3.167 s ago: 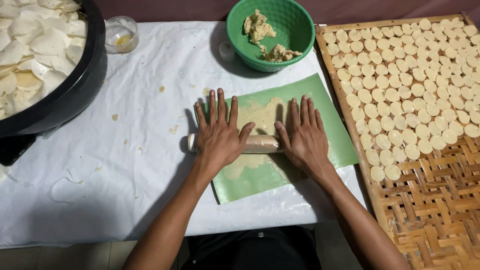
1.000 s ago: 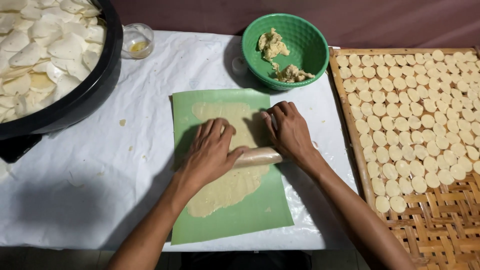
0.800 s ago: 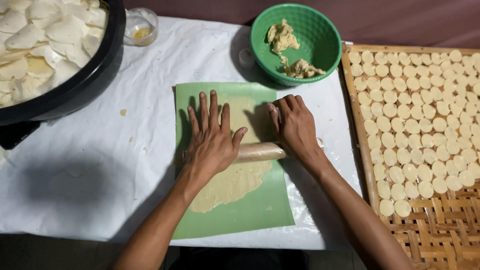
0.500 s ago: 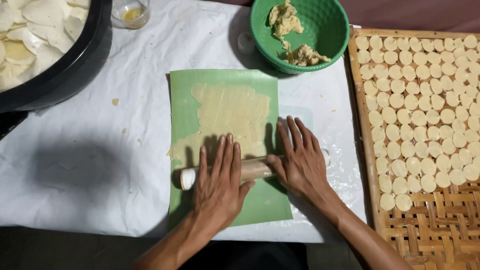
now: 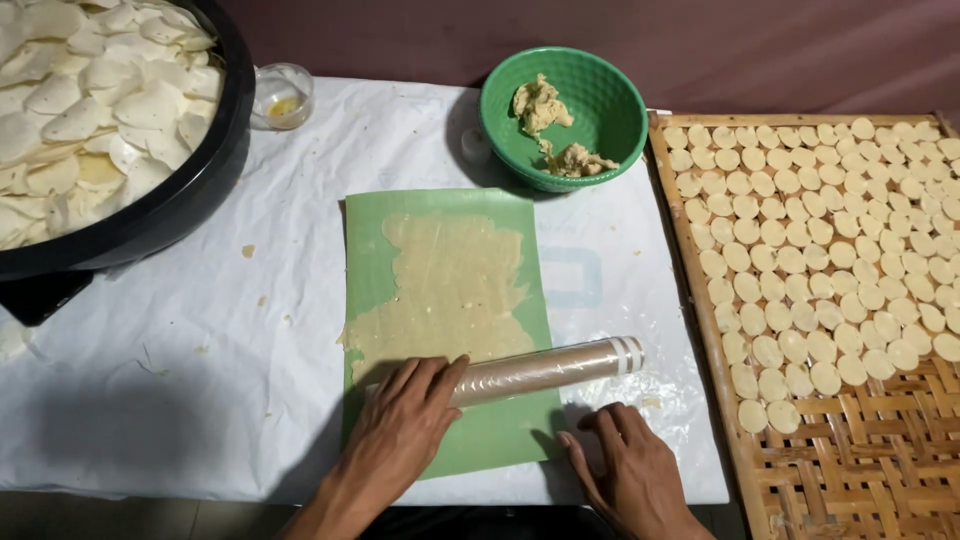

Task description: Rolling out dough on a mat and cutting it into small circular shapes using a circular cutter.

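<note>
A green sheet [image 5: 500,440] lies on the white cloth [image 5: 180,360], with a thin layer of pale dough [image 5: 450,290] rolled flat over its upper part. A plastic-wrapped roller [image 5: 545,370] rests across the sheet's lower part, tilted slightly up to the right. My left hand [image 5: 400,435] lies flat with its fingers on the roller's left end. My right hand [image 5: 630,470] rests flat on the cloth just below the roller's right end, off the roller, fingers apart.
A green basket [image 5: 610,130] with dough lumps stands behind the sheet. A woven bamboo tray [image 5: 860,450] covered with several small dough rounds fills the right. A black basin [image 5: 160,215] of pale chips sits at the left, a small glass [image 5: 283,96] beside it.
The roller has come toward me down the sheet, leaving the dough spread flat. My right hand has slipped off the roller onto the cloth; the left stays on it.
</note>
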